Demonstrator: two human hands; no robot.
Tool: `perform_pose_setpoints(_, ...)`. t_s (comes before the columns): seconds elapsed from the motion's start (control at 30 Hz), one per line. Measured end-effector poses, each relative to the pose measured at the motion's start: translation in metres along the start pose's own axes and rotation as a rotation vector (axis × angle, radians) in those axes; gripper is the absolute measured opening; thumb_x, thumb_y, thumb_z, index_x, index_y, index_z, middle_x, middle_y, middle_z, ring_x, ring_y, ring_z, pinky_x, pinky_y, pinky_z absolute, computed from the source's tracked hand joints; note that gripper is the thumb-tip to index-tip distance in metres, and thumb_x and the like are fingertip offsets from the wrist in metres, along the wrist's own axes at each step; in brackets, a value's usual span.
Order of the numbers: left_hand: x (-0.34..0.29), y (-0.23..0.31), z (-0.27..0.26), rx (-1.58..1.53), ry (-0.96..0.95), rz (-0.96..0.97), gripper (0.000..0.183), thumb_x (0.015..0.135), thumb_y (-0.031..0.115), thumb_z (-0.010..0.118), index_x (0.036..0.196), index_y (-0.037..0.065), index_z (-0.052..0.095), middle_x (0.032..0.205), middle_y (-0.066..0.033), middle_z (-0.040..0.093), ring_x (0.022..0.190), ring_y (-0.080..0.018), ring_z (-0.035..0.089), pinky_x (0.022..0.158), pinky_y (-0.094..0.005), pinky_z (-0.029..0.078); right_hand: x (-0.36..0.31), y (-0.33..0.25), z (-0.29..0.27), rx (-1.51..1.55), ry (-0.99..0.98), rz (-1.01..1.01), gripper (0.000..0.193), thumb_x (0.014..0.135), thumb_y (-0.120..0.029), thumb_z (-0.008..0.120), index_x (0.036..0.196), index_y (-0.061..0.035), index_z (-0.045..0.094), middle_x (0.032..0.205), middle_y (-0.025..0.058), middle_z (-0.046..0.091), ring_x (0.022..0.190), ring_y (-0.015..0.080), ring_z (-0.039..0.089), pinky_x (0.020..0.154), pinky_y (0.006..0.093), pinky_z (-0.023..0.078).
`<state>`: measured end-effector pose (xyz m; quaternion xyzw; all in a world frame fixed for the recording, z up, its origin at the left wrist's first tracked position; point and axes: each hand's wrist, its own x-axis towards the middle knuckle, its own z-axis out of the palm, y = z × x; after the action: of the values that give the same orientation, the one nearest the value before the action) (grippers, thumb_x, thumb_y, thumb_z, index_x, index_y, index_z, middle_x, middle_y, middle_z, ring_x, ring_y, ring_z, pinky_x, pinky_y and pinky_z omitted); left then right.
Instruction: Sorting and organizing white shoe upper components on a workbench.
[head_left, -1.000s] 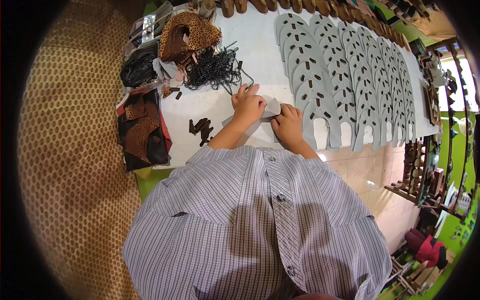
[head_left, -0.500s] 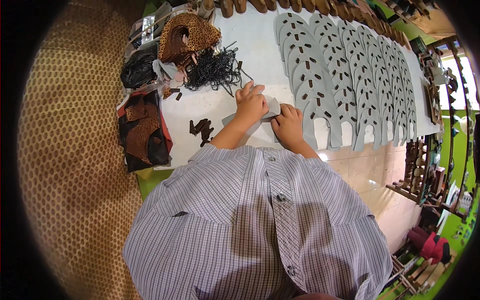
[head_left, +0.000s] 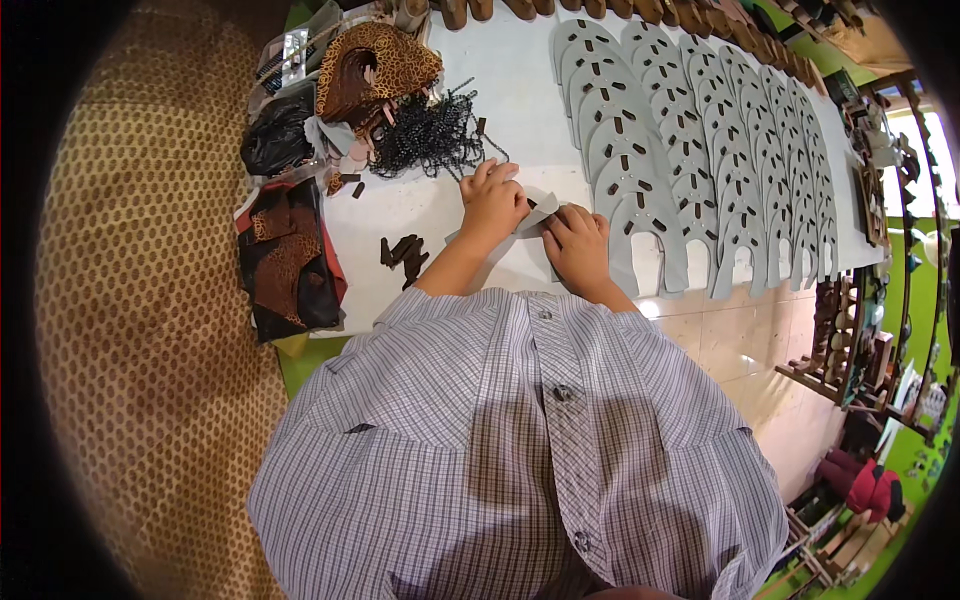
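- a white surface [head_left: 510, 100] runs across a room with green walls, a tiled floor [head_left: 720, 355] on the right and a patterned brown-gold cloth [head_left: 160, 300] on the left
- the grey piece [head_left: 541, 211] is on the surface near its front edge, between the two hands, one flap of it tilted up
- the left hand [head_left: 494, 210] is at the left part of the grey piece, fingers partly bent; its thumb-side contact is covered, so i cannot tell how tight its grip is
- the right hand [head_left: 580, 245] has its fingers bent over the right end; i cannot tell whether its grip pinches or only presses
- just right of that hand, overlapping grey horseshoe-shaped pieces [head_left: 720, 165] with dark tabs lie in columns
- beyond the left hand sits a tangled heap of black beaded strands [head_left: 425, 138], beside leopard-print material [head_left: 400, 62]
- dark brown strips [head_left: 405, 255] lie loosely near the left forearm
- brown rounded forms [head_left: 590, 8] line the far edge
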<state>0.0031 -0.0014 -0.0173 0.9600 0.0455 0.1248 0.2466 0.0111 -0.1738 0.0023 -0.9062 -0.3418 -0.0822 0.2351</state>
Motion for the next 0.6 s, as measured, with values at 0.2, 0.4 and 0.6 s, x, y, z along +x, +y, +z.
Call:
perform_pose_setpoints(0.2, -0.003, -0.007, -0.006, -0.104, -0.015, -0.103, 0.019, 0.077, 0.028, 0.061, 0.074, 0.01, 0.069, 0.122, -0.0036, 0.052, 0.12, -0.0292, 0.035, 0.096, -0.0466, 0.021, 0.001, -0.002, 0.001, -0.042, 0.012, -0.018, 0.018, 0.075, -0.019, 0.059, 0.09, -0.0105, 0.063, 0.098, 0.0009, 0.056, 0.103, 0.0174, 0.05, 0.086, 0.0413, 0.035)
perform_pose_setpoints(0.4, -0.006, -0.005, -0.015, -0.168, -0.093, -0.074, 0.025, 0.078, 0.033, 0.061, 0.075, 0.01, 0.07, 0.12, -0.0047, 0.054, 0.123, -0.031, 0.032, 0.099, -0.0472, 0.019, -0.001, 0.001, 0.003, -0.036, -0.043, 0.006, 0.018, 0.074, -0.019, 0.059, 0.089, -0.009, 0.063, 0.101, 0.0023, 0.055, 0.104, 0.0182, 0.05, 0.089, 0.0424, 0.033)
perform_pose_setpoints(0.6, 0.003, -0.01, -0.007, -0.164, -0.122, -0.091, 0.017, 0.072, 0.03, 0.066, 0.072, 0.014, 0.071, 0.12, -0.0017, 0.055, 0.123, -0.0311, 0.032, 0.097, -0.048, 0.02, 0.009, 0.007, 0.009, 0.007, 0.012, 0.111, 0.015, 0.072, -0.018, 0.06, 0.084, -0.0085, 0.063, 0.093, 0.0012, 0.059, 0.096, 0.0179, 0.054, 0.086, 0.0415, 0.034)
